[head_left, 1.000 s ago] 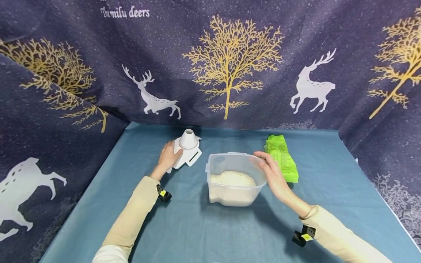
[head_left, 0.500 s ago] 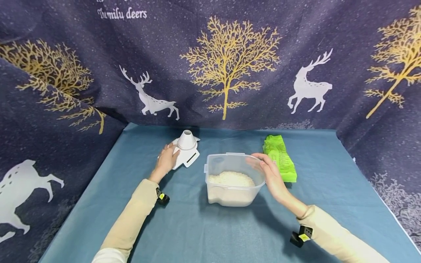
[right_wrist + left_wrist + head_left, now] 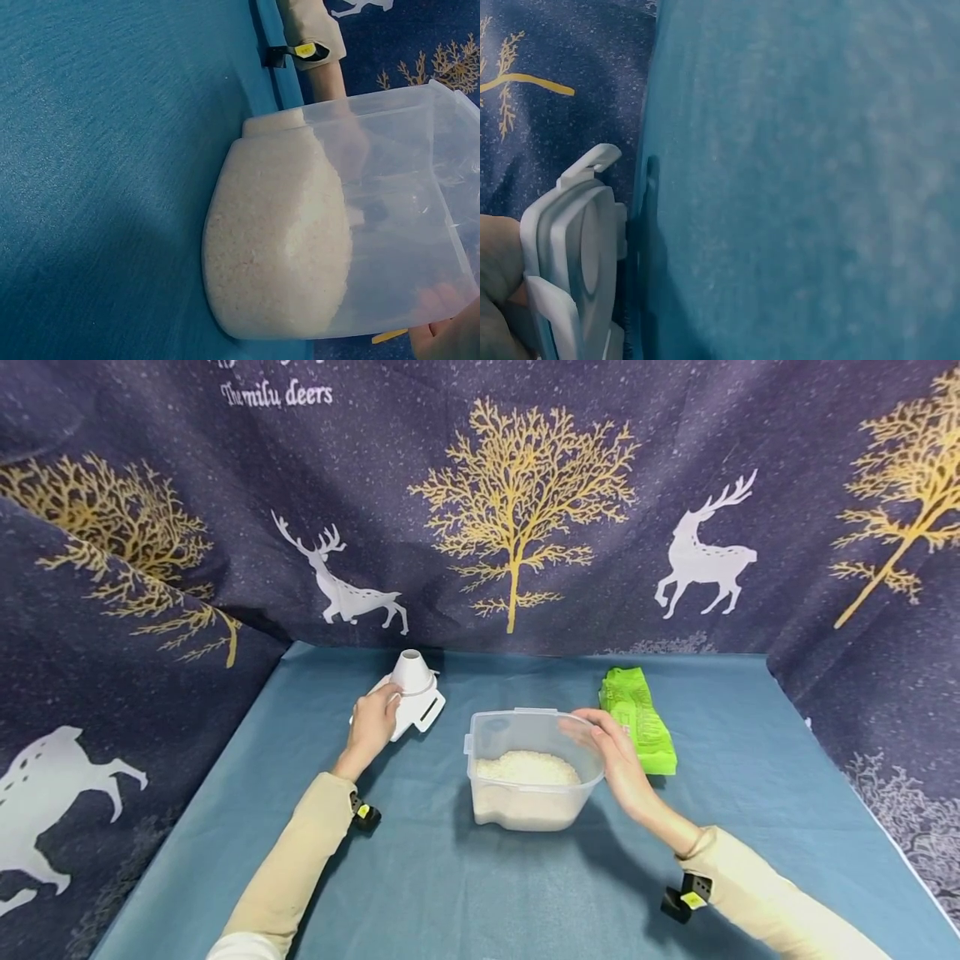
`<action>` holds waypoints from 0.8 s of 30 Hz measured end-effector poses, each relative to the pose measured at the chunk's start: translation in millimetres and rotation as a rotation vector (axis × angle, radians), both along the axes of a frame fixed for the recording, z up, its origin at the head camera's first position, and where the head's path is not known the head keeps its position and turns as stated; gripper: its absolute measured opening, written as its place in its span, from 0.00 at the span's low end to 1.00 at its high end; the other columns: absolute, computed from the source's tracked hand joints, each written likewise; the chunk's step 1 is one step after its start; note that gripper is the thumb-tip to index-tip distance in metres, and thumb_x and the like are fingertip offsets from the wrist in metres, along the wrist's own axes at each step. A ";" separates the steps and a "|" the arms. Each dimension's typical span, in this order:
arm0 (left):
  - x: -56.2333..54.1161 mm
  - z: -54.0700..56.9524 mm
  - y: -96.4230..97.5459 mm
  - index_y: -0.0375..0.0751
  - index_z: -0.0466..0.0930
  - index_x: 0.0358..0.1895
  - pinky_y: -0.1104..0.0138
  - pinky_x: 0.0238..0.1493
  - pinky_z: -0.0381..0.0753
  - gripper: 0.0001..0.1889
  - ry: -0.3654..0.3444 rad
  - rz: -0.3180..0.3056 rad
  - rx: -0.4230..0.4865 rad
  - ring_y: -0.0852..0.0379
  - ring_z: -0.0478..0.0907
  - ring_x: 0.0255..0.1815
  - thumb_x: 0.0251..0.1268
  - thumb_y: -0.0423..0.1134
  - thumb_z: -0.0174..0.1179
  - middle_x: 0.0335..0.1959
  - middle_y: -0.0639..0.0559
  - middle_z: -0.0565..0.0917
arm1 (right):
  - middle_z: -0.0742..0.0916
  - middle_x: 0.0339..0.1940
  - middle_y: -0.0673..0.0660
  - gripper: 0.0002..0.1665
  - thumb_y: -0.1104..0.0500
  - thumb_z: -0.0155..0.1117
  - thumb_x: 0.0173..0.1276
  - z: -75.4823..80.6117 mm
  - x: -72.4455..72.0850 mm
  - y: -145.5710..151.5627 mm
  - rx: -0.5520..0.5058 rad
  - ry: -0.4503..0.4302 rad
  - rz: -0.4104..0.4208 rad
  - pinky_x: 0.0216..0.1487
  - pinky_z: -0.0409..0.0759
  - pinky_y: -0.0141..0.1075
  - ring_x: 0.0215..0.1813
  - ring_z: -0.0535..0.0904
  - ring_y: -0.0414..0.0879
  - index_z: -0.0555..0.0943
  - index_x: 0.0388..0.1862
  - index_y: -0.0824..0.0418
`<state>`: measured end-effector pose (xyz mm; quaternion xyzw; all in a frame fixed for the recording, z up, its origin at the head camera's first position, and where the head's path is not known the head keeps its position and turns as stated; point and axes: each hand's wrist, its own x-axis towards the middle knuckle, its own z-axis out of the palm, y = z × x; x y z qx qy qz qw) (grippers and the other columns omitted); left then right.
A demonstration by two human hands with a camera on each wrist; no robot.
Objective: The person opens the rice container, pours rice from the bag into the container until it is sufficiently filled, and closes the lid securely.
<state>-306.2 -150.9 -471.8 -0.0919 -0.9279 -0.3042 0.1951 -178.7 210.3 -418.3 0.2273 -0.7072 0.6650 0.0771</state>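
My left hand [image 3: 372, 722] grips a white plastic lid [image 3: 416, 706] with a cone-shaped spout on top and a slotted side flap. In the left wrist view the lid [image 3: 574, 255] stands edge-on beside my fingers, its underside showing and a shadow on the cloth next to it. A clear plastic container [image 3: 491, 739] sits at mid-table, partly filled with white rice [image 3: 532, 768]. My right hand [image 3: 626, 768] holds this container by its right rim. Through the plastic wall, the right wrist view shows the rice [image 3: 277, 232] heaped at the bottom.
A bright green packet [image 3: 641, 722] lies behind and right of the container, close to my right hand. Blue cloth [image 3: 480, 902] covers the table. A dark curtain [image 3: 442, 443] printed with deer and trees hangs along the back and sides.
My left hand has shifted a little left with the lid, whose spout now leans left. My right hand and the container hold still.
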 end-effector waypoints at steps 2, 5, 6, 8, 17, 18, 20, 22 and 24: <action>1.8 1.7 -0.9 0.38 0.82 0.49 0.44 0.45 0.79 0.11 0.026 -0.013 0.005 0.34 0.82 0.46 0.67 0.32 0.56 0.47 0.38 0.86 | 0.85 0.56 0.56 0.23 0.61 0.33 0.81 0.0 0.2 0.2 0.006 -0.005 0.002 0.63 0.73 0.28 0.60 0.79 0.38 0.63 0.62 0.79; 4.0 7.6 -1.4 0.37 0.83 0.49 0.46 0.49 0.79 0.11 0.075 -0.051 0.029 0.37 0.82 0.49 0.66 0.32 0.58 0.49 0.39 0.86 | 0.84 0.57 0.58 0.24 0.60 0.32 0.81 0.1 0.5 0.3 0.012 -0.011 0.002 0.63 0.73 0.28 0.60 0.79 0.38 0.63 0.62 0.79; 4.6 10.4 -1.3 0.37 0.83 0.49 0.47 0.50 0.79 0.11 0.095 -0.068 0.038 0.38 0.82 0.50 0.66 0.32 0.58 0.49 0.40 0.85 | 0.84 0.57 0.58 0.24 0.60 0.32 0.81 0.1 0.5 0.3 0.012 -0.011 0.002 0.63 0.73 0.28 0.60 0.79 0.38 0.62 0.62 0.79; 5.9 16.8 -0.9 0.36 0.84 0.49 0.48 0.52 0.79 0.11 0.128 -0.105 0.067 0.40 0.82 0.51 0.65 0.32 0.59 0.49 0.39 0.85 | 0.84 0.57 0.59 0.24 0.60 0.32 0.81 0.1 0.4 0.1 0.008 -0.009 0.004 0.63 0.73 0.28 0.60 0.79 0.38 0.63 0.62 0.79; 16.8 43.8 5.3 0.39 0.86 0.48 0.51 0.58 0.78 0.12 0.143 -0.216 0.204 0.44 0.81 0.56 0.61 0.31 0.63 0.48 0.44 0.87 | 0.85 0.56 0.56 0.23 0.61 0.32 0.81 -1.2 0.1 -0.8 -0.020 0.006 0.011 0.62 0.73 0.29 0.60 0.80 0.39 0.63 0.61 0.80; 17.7 46.1 6.0 0.39 0.86 0.48 0.52 0.58 0.77 0.12 0.147 -0.222 0.214 0.45 0.81 0.56 0.61 0.31 0.63 0.48 0.44 0.87 | 0.85 0.56 0.57 0.23 0.61 0.32 0.81 -1.2 0.1 -0.8 -0.020 0.006 0.010 0.62 0.73 0.29 0.60 0.80 0.39 0.63 0.61 0.80; 19.5 50.0 7.5 0.40 0.86 0.47 0.54 0.59 0.77 0.11 0.158 -0.230 0.231 0.46 0.81 0.57 0.61 0.31 0.64 0.48 0.45 0.87 | 0.85 0.56 0.57 0.23 0.61 0.33 0.81 -0.9 0.2 -0.7 -0.016 0.006 0.008 0.62 0.74 0.29 0.60 0.80 0.40 0.63 0.61 0.79; 21.8 53.8 9.0 0.41 0.87 0.46 0.55 0.57 0.78 0.11 0.175 -0.236 0.245 0.48 0.81 0.56 0.60 0.31 0.64 0.47 0.47 0.88 | 0.85 0.56 0.57 0.23 0.61 0.33 0.81 -0.3 0.4 -0.7 -0.014 0.002 0.008 0.62 0.74 0.29 0.60 0.80 0.40 0.63 0.61 0.80; 24.3 58.5 11.1 0.42 0.88 0.44 0.56 0.56 0.79 0.11 0.194 -0.249 0.268 0.49 0.82 0.54 0.58 0.31 0.66 0.45 0.48 0.88 | 0.85 0.56 0.56 0.24 0.60 0.32 0.81 -0.1 0.3 -0.5 -0.011 -0.003 0.010 0.62 0.73 0.29 0.60 0.80 0.40 0.63 0.61 0.80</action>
